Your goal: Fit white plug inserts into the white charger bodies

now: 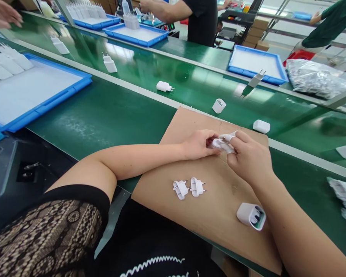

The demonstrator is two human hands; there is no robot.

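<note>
Both my hands meet over a brown cardboard sheet [219, 215] on the green bench. My left hand [198, 144] and my right hand [249, 157] are closed together on a small white charger part [221, 144], pinched between the fingertips; white finger cots cover some right fingertips. Two white plug caps with pins [189, 188] lie on the cardboard below my hands. An open white charger shell [251, 215] lies beside my right forearm.
White charger bodies [164, 86] [218, 105] [261, 126] ride the green conveyor [138, 73]. A blue tray [40, 96] with several chargers stands at left, another blue tray [256, 63] beyond the belt. Other people work opposite [202, 19], and plastic bags [314, 79] lie at right.
</note>
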